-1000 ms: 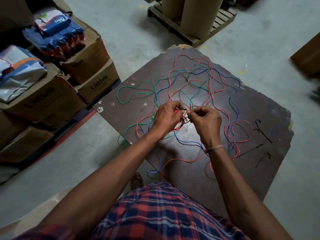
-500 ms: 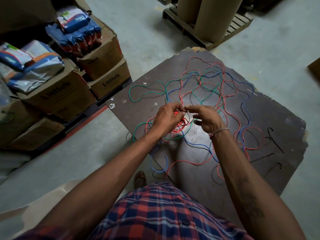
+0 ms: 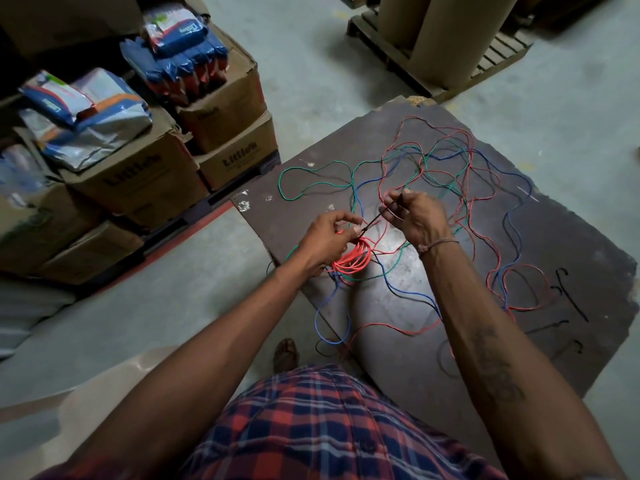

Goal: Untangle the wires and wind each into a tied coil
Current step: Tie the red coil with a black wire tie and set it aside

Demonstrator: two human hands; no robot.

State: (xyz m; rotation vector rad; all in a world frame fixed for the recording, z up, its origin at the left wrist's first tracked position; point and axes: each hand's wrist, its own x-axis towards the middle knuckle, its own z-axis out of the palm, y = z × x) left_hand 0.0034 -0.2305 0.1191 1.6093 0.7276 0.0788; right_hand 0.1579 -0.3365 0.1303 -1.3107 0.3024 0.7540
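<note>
Wires [image 3: 433, 174] sprawl tangled over a dark board [image 3: 571, 258] on concrete, boxes [image 3: 138, 174] stacked nearby; left hand [image 3: 329, 239] grips a red coil [image 3: 353, 261], right hand [image 3: 415, 216] pinches a black tie [image 3: 375, 218] stretched between them

The wires [image 3: 408, 174] wear smooth plastic sheathing in red, green and blue, and the red coil [image 3: 351, 259] has a slight sheen. A thin black tie [image 3: 375, 218] looks matt. The board [image 3: 554, 258] beneath is dark, worn wood, scuffed and flecked with pale marks, its far corner chipped to raw fibre. To the left, cardboard boxes [image 3: 138, 174] are matt brown and creased; the packets [image 3: 180, 46] on them are glossy plastic film. The far pallet [image 3: 391, 46] is rough wood, bearing matt brown paper rolls [image 3: 450, 36]. The floor [image 3: 311, 81] is dull grey concrete. The shirt [image 3: 329, 427] is woven checked cloth.
</note>
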